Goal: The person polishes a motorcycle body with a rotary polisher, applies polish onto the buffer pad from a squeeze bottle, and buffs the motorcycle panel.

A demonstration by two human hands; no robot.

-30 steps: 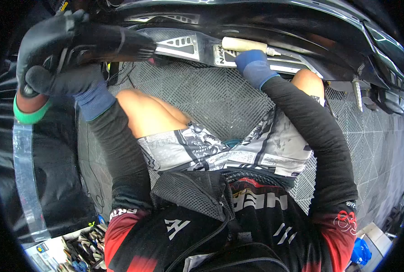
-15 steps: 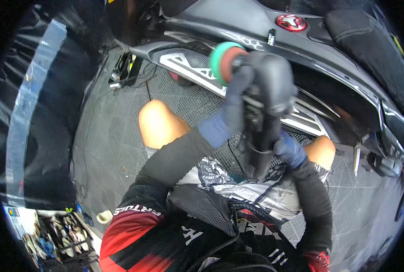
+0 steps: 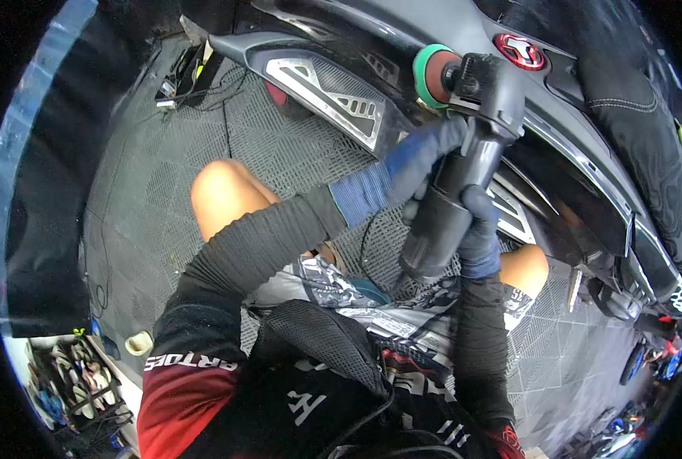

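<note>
A black handheld polisher is held at a slant in front of my knees, its green and rust-coloured round pad at the upper end. My gloved left hand is closed around its neck below the head. Lower down, my gloved right hand wraps the body from the right side. Behind the pad lies the glossy black side panel of a scooter; whether the pad touches it I cannot tell. A silver footboard plate runs along the scooter below the pad.
A dark seat and a red-ringed cap sit on the scooter's upper side. Cords trail over the grey tiled floor. A black sheet hangs at left, above a bin of cloths or gloves. Other vehicles show at lower right.
The polisher and its pad have shifted right and slightly up, and the view has moved. My right hand, lower before, now grips higher on the tool's body.
</note>
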